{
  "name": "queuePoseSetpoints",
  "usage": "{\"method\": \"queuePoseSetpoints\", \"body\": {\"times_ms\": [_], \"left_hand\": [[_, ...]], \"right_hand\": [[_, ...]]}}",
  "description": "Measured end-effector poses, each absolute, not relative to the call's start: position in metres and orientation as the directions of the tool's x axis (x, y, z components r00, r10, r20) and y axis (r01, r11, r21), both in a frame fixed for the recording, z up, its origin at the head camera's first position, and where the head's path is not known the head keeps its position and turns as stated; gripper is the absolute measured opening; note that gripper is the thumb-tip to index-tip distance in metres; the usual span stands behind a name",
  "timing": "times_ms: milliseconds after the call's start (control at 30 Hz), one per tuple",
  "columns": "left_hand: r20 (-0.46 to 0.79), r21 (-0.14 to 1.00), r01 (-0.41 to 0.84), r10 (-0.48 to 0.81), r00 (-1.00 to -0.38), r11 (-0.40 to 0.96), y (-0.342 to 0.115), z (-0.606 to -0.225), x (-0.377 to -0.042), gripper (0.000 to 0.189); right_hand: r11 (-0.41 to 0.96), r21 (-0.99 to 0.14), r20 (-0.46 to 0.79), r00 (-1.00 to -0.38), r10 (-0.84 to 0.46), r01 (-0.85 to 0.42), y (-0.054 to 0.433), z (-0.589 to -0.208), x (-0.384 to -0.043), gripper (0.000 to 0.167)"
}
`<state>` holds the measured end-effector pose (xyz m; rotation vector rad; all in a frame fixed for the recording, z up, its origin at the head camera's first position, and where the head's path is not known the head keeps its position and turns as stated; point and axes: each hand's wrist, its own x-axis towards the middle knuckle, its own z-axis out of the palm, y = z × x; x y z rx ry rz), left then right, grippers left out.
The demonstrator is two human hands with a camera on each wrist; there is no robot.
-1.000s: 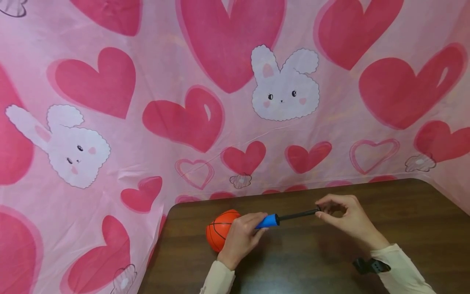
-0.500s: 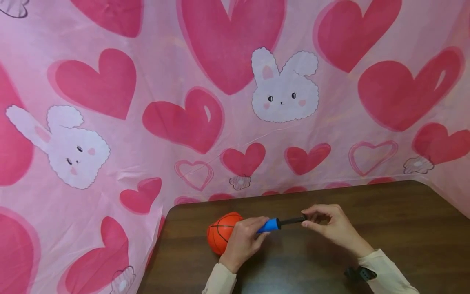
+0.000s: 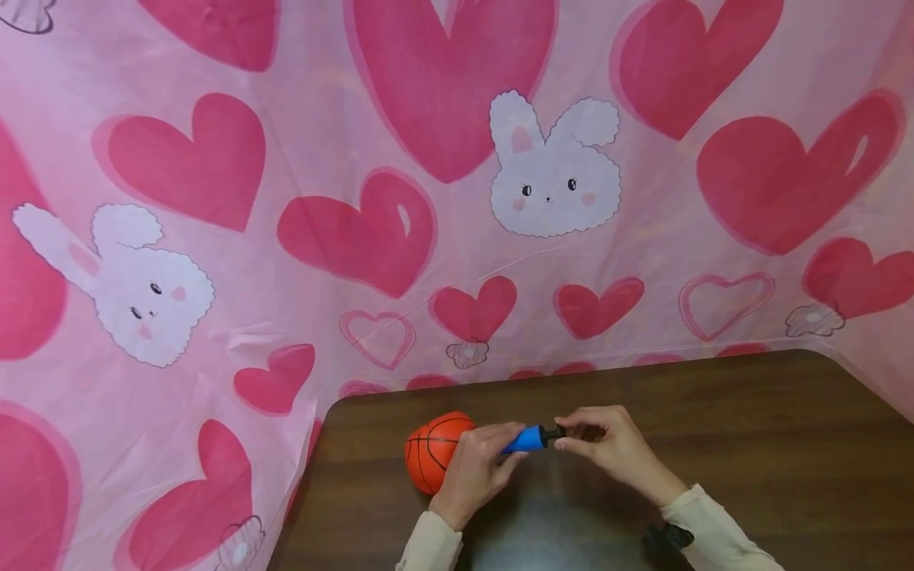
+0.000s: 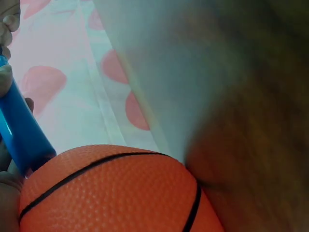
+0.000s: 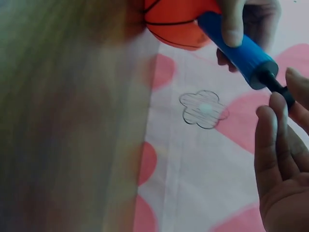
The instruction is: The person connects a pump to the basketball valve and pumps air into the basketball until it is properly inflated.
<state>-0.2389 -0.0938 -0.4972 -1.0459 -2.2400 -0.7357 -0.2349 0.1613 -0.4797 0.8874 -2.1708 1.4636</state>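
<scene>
My left hand (image 3: 477, 469) grips the blue barrel of a small hand pump (image 3: 524, 439). Against the pump's left end sits an orange toy basketball (image 3: 432, 454) with black lines; it looks dented in the head view, and its right side is hidden behind the left hand. In the left wrist view the blue barrel (image 4: 21, 130) meets the ball (image 4: 111, 193); the exact join is not visible. My right hand (image 3: 610, 446) pinches the black handle (image 5: 286, 96) of the pump between thumb and fingers. Only a short length of the black rod shows between barrel and handle.
The dark brown wooden table (image 3: 757, 460) lies under both hands. Behind it hangs a pink cloth (image 3: 314, 111) printed with hearts and white rabbits. A dark strap-like object (image 3: 667, 539) is by the right sleeve.
My right hand has moved left, pushing the black rod most of the way into the blue barrel. The left hand and ball have barely shifted.
</scene>
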Motion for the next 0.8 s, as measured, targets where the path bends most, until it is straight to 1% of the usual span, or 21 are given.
{"method": "queuePoseSetpoints", "body": {"times_ms": [333,533,633,800], "left_hand": [[0.671,0.255,0.801,0.498,-0.549,0.541,-0.093,-0.496,-0.238,0.037],[0.679,0.265,0.810,0.494,-0.542,0.524,-0.092,-0.497,-0.237,0.038],[0.668,0.285,0.807,0.496,-0.554,0.517,-0.091,-0.496,-0.236,0.036],[0.650,0.317,0.795,0.492,-0.579,0.516,-0.090,-0.494,-0.234,0.037]], "right_hand": [[0.287,-0.691,0.583,-0.746,-0.323,-0.664,0.165,-0.473,-0.235,0.024],[0.285,-0.652,0.623,-0.710,-0.328,-0.703,0.168,-0.468,-0.233,0.028],[0.283,-0.629,0.638,-0.689,-0.342,-0.724,0.171,-0.464,-0.233,0.029],[0.297,-0.626,0.631,-0.693,-0.350,-0.721,0.178,-0.458,-0.232,0.031]]}}
